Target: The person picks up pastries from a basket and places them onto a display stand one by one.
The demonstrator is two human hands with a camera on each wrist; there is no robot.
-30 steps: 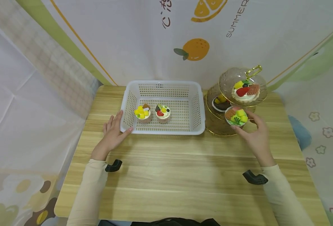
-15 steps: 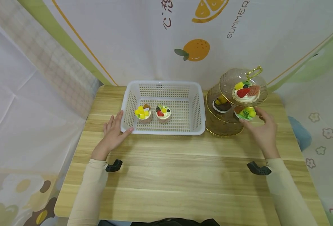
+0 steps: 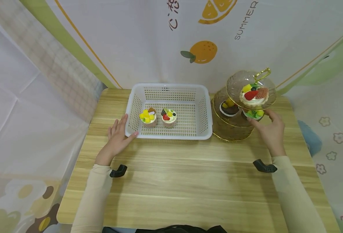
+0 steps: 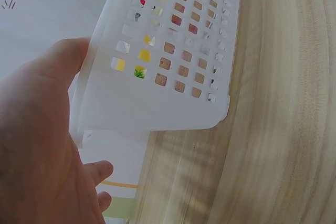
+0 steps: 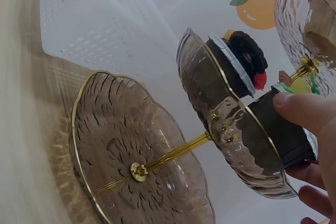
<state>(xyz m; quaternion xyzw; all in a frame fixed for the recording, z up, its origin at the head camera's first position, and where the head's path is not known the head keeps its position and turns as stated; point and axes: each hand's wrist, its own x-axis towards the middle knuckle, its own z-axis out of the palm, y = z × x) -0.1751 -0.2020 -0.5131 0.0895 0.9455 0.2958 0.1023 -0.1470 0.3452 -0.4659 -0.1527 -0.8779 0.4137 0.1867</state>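
Note:
My right hand [image 3: 271, 131] pinches a cupcake [image 3: 254, 114] topped with green and yellow fruit. In the right wrist view this cupcake [image 5: 281, 129] has a dark cup and sits in the middle tier of a three-tier stand [image 5: 247, 153], thumb on its near side. Beside it on that tier is a dark chocolate cake [image 3: 229, 108] with yellow fruit. The upper tier, bearing a strawberry tart [image 3: 253, 95], partly hides the held cupcake from above. My left hand [image 3: 116, 139] rests at the front left corner of a white basket [image 3: 174, 137], straight fingers along its side, thumb touching the rim.
Inside the basket stand two cupcakes, one with yellow cubes [image 3: 148, 117] and one with strawberry [image 3: 169, 117]. The stand's bottom tier [image 5: 121, 150] lies close to the basket's right side. A printed curtain [image 3: 148, 48] hangs behind the wooden table [image 3: 188, 181].
My right hand has carried the green fruit cupcake right and back from in front of the stand, onto its middle tier under the top tier. The left hand stays at the basket.

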